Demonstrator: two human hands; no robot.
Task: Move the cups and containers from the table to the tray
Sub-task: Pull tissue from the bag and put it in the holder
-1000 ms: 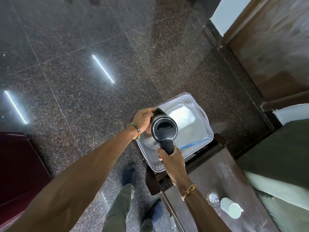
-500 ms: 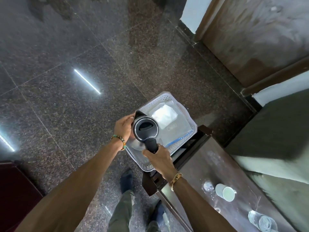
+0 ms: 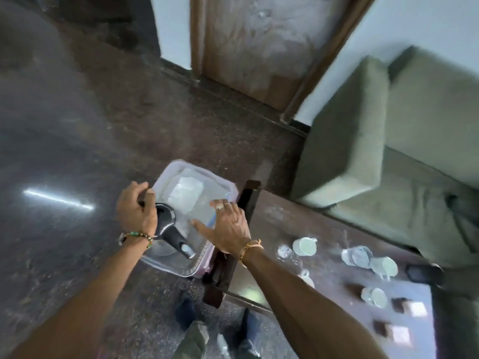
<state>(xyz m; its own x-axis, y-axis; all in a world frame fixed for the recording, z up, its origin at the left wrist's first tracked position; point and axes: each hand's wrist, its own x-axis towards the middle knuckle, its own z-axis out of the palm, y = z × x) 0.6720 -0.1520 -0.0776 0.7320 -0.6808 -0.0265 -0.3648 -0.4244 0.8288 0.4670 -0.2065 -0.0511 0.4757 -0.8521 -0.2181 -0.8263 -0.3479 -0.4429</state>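
Note:
A dark kettle (image 3: 169, 230) stands in the near left part of the white perforated tray (image 3: 199, 265), which sits at the left end of the dark table (image 3: 326, 288). My left hand (image 3: 134, 212) rests curled against the kettle's far side. My right hand (image 3: 228, 226) hovers over the tray with fingers spread and holds nothing. A clear lidded container (image 3: 190, 195) lies in the tray. On the table stand a pale green cup (image 3: 304, 246), a second cup (image 3: 386, 265), a third (image 3: 375, 296), and clear glasses (image 3: 356, 255). The frame is blurred.
A green sofa (image 3: 375, 156) runs along the table's far right side. A wooden door (image 3: 259, 47) stands beyond it. Small dark coasters (image 3: 381, 327) lie on the table's near right. My feet (image 3: 185, 314) stand on dark granite floor (image 3: 64, 151) beside the table.
My right hand has let go of the kettle's handle and spread open over the tray. The kettle now rests in the tray. The view has swung right, showing more table and cups.

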